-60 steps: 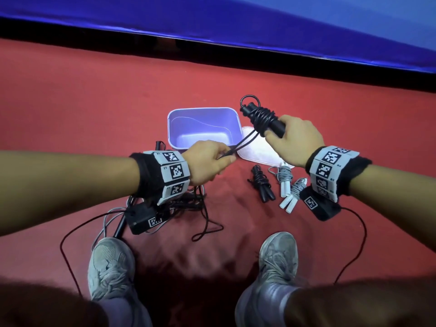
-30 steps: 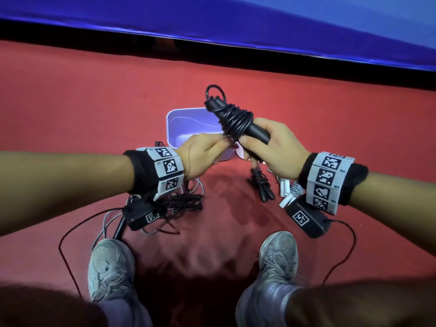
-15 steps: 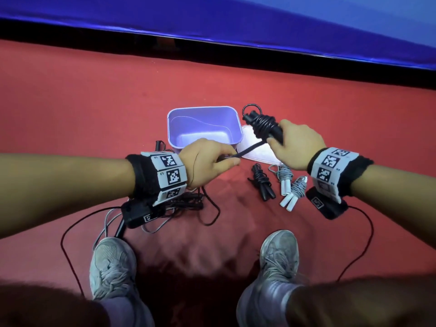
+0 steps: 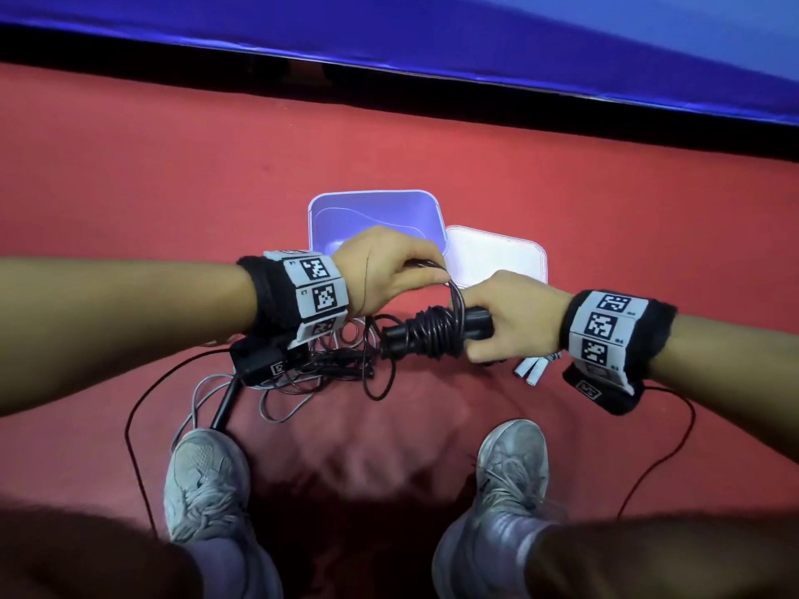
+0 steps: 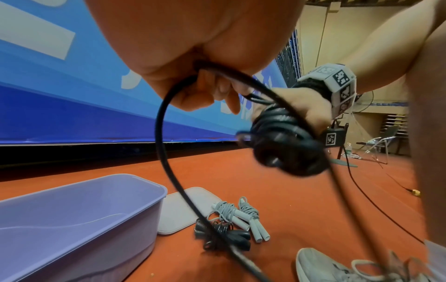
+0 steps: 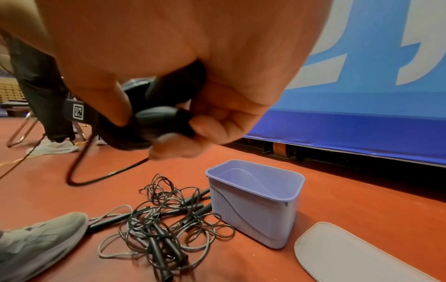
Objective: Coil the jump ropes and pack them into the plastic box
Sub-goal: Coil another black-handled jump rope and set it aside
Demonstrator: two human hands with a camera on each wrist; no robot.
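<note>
My right hand (image 4: 506, 317) grips the handles of a black jump rope (image 4: 436, 332), which lie level with cord wound round them. My left hand (image 4: 389, 265) pinches the free cord just above the bundle; in the left wrist view that cord (image 5: 169, 171) arcs down toward the floor. The empty purple plastic box (image 4: 374, 214) stands open behind my hands, with its white lid (image 4: 497, 255) flat on the floor to its right. A coiled black rope (image 5: 222, 234) and two coiled grey ropes (image 5: 241, 215) lie beside the lid.
A tangle of loose black and grey ropes (image 6: 164, 215) lies left of the box, near my left shoe (image 4: 207, 482). My right shoe (image 4: 510, 477) is planted on the red floor. A blue banner wall (image 4: 432, 41) runs along the far side. Thin sensor cables trail from both wrists.
My right hand has dropped and swung the wound handles from pointing up by the box to lying level nearer me. My left hand rose and brought the cord over the bundle.
</note>
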